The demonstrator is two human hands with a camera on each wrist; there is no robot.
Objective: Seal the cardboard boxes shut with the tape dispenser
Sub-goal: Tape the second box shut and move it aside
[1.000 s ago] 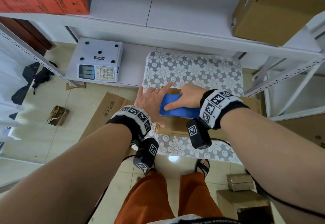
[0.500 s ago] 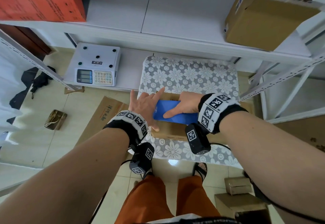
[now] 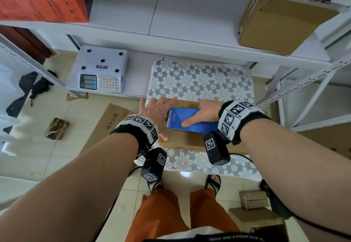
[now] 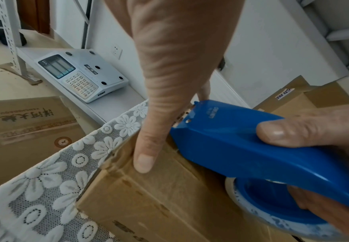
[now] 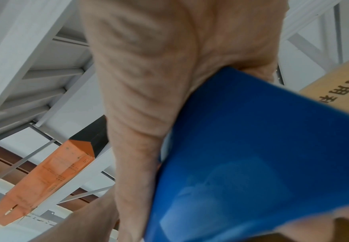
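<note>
The blue tape dispenser (image 3: 191, 120), clasped in the right hand (image 3: 206, 113), has been drawn leftward along the cardboard box (image 3: 182, 140) on the lace-covered worktop (image 3: 201, 82) toward the flat, steadying left hand (image 3: 154, 111), so this seam's strip appears nearly laid.

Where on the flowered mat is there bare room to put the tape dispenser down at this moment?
The far part of the flowered mat, between the cardboard box and the shelf's back edge, is bare. A narrower bare strip runs along the mat's near edge. The middle is crowded: the left hand steadies the box while the right hand holds the tape dispenser on it.
</note>
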